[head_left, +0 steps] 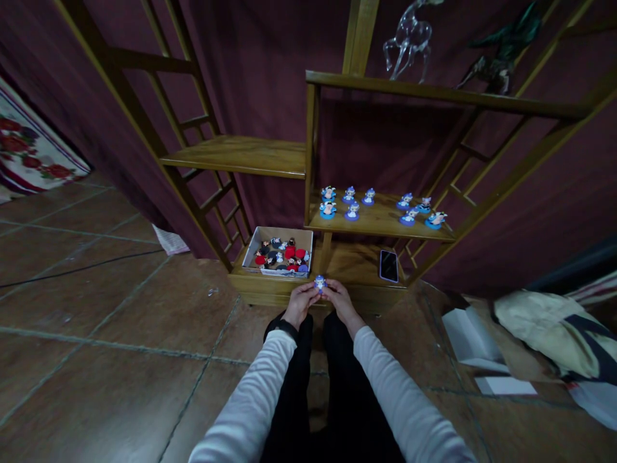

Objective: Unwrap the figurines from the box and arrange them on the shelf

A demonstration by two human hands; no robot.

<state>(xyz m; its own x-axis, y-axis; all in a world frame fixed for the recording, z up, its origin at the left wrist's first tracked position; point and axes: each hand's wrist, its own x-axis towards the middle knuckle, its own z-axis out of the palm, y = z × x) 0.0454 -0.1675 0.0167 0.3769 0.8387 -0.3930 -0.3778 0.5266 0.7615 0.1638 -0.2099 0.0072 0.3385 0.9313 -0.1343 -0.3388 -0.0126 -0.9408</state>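
Between my two hands, in front of the low shelf, is a small purple-and-white figurine [320, 283]. My left hand [301, 301] pinches it from the left, and my right hand [339, 298] grips it from the other side. Just beyond my left hand sits an open cardboard box [254, 258] with several figurines on red, black and purple bases. On the raised shelf [380, 220] several similar figurines stand in two loose groups, such as a purple one [351, 211] at left and a pink one on a blue base [436, 220] at right.
A phone [389, 266] lies on the lower shelf at right. The wooden frame has a bare ledge [236, 154] at left. A glass horse [409, 42] and a dark green statue [504, 51] stand on top. White boxes [472, 337] and a pale cloth bundle [544, 321] lie on the floor.
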